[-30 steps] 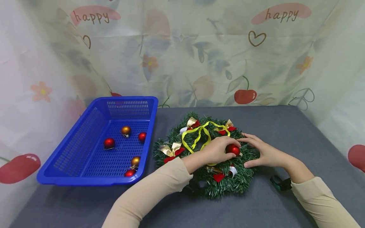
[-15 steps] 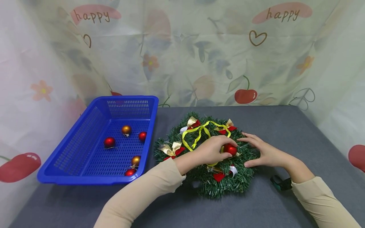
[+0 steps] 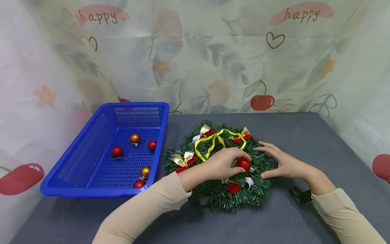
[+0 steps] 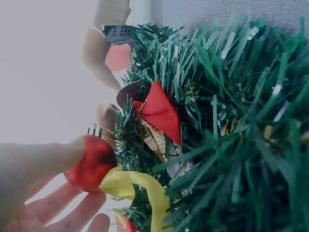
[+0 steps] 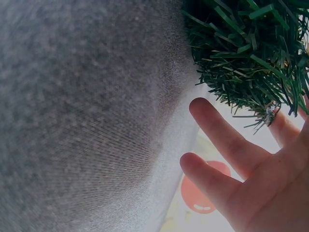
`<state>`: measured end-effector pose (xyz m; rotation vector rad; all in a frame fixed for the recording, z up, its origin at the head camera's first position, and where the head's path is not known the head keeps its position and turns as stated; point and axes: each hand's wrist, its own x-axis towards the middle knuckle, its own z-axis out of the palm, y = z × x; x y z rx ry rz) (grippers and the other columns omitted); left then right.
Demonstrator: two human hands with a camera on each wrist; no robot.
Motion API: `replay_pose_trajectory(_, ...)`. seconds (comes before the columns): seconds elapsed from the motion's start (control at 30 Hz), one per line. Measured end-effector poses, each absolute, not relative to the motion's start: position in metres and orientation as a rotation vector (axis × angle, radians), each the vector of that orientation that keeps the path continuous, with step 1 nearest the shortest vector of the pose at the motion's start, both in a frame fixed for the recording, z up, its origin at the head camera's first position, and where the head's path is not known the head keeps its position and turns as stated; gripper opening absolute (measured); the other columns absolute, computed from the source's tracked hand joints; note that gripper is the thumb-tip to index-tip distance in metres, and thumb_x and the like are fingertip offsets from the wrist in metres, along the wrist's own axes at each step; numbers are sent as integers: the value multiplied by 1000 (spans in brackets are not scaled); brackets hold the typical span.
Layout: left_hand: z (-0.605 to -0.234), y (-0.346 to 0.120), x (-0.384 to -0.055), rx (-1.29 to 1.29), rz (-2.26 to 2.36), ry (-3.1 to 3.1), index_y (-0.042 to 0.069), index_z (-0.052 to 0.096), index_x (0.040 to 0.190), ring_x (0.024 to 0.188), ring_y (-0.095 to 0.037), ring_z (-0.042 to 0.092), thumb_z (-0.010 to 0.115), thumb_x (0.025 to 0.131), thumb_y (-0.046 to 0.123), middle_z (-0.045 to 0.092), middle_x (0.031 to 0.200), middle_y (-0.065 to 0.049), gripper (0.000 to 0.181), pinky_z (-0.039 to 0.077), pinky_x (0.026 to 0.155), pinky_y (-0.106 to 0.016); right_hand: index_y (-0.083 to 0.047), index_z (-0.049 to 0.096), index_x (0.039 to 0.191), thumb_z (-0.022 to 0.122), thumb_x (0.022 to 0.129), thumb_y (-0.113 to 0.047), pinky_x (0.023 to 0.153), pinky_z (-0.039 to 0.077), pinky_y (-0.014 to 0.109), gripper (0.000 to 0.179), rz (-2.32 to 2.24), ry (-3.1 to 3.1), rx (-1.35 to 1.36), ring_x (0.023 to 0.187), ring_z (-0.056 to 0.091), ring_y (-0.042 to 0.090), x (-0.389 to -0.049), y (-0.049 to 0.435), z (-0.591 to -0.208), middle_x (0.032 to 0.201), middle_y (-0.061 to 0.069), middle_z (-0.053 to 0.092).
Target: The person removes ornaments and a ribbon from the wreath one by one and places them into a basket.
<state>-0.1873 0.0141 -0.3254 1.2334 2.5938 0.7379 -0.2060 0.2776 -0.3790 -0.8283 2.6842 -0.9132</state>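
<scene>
A green tinsel wreath (image 3: pixel 234 200) lies on the grey table, dressed with gold, red and white bows and a yellow ribbon (image 3: pixel 199 150). Over its right half my left hand (image 3: pixel 220 164) pinches a red Christmas ball (image 3: pixel 243 164) between thumb and fingers. In the left wrist view the ball (image 4: pixel 91 164) shows its metal cap at the top, and the ribbon (image 4: pixel 145 186) overlaps its lower side. At the wreath's right edge, my right hand (image 3: pixel 283 164) is spread with nothing in it. Its extended fingers (image 5: pixel 231 145) appear beside the tinsel (image 5: pixel 246 53) in the right wrist view.
Left of the wreath stands a blue plastic basket (image 3: pixel 103 192). Inside lie red balls (image 3: pixel 117 152) and gold balls (image 3: pixel 135 139). A dark wristband (image 3: pixel 300 196) is on the right wrist. A printed curtain (image 3: pixel 195 67) hangs behind the table (image 3: pixel 304 135).
My left hand has moved a little left and toward the near side, carrying the red Christmas ball with it. The right hand has stayed in place beside the wreath.
</scene>
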Motion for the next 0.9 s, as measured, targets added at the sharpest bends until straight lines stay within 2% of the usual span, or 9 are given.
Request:
replay_pose_trajectory(0.23, -319, 3, -182, 1218, 758, 2610, 14, 59, 124, 114, -15, 56, 62, 90, 19, 59, 128, -2, 34, 48, 90, -22, -9, 36, 141, 75, 77, -33, 98, 34, 65, 79, -904, 2692, -828, 135, 22, 47, -206, 277, -378, 152, 25, 13)
replay_pose_trajectory(0.57, -309, -10, -174, 1193, 789, 2608, 12, 59, 124, 113, -17, 56, 62, 90, 17, 59, 125, -4, 35, 47, 93, -27, -10, 36, 141, 75, 78, -33, 97, 34, 65, 77, -904, 2683, -833, 135, 21, 48, -205, 275, -376, 152, 25, 13)
replay_pose_trajectory(0.77, -306, -20, -171, 1182, 811, 2586, 12, 55, 128, 121, -18, 51, 60, 91, 16, 55, 130, -5, 38, 41, 100, -22, -11, 37, 141, 75, 77, -33, 97, 33, 66, 78, -904, 2688, -821, 136, 20, 47, -205, 276, -376, 152, 25, 13)
replay_pose_trajectory(0.9, -302, -26, -173, 1178, 833, 2608, 12, 57, 125, 115, -18, 55, 62, 90, 16, 58, 125, -5, 36, 45, 94, -29, -10, 36, 141, 75, 77, -34, 97, 33, 66, 79, -899, 2693, -818, 136, 20, 48, -205, 276, -377, 152, 25, 13)
